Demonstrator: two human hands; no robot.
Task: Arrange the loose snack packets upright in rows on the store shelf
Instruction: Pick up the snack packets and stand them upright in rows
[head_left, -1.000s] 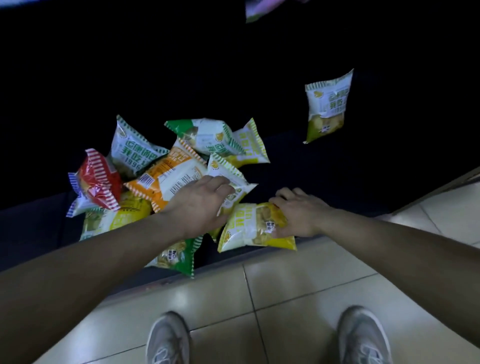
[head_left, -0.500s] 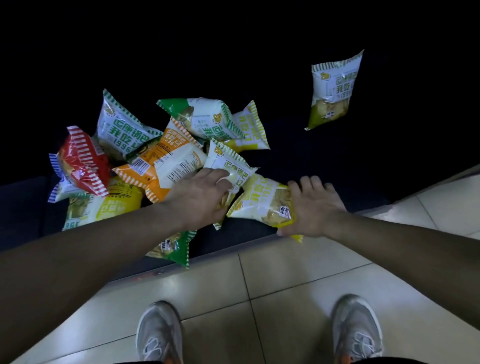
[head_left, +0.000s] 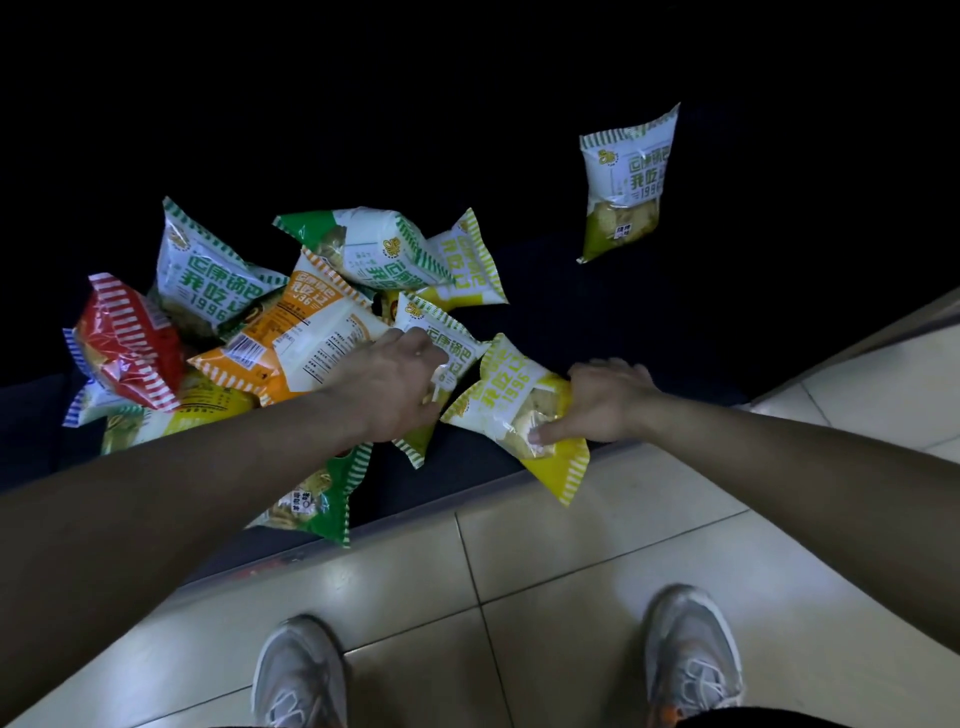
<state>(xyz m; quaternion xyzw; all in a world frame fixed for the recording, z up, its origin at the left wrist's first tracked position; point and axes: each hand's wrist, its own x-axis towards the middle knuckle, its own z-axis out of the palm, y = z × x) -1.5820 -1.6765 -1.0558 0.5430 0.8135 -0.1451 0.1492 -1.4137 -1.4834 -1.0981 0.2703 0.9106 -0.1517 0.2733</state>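
A heap of loose snack packets lies on the dark low shelf (head_left: 649, 332): a red one (head_left: 124, 343), an orange one (head_left: 296, 343), green-striped white ones (head_left: 208, 280) and a yellow-striped one (head_left: 467, 265). My right hand (head_left: 602, 402) grips a yellow packet (head_left: 514, 410) by its lower end and holds it tilted above the shelf's front edge. My left hand (head_left: 395, 384) pinches a green-striped white packet (head_left: 441, 348) at the heap's right side. One green packet (head_left: 626, 182) stands upright alone at the back right.
The shelf's back is in deep shadow. A green packet (head_left: 317, 499) overhangs the shelf's front lip (head_left: 441, 504). Pale floor tiles (head_left: 571, 530) lie below, with my two grey shoes (head_left: 301, 675) close to the shelf.
My right hand has lifted the yellow packet off the shelf and tilted it up. My left hand has closed its fingers on the green-striped white packet.
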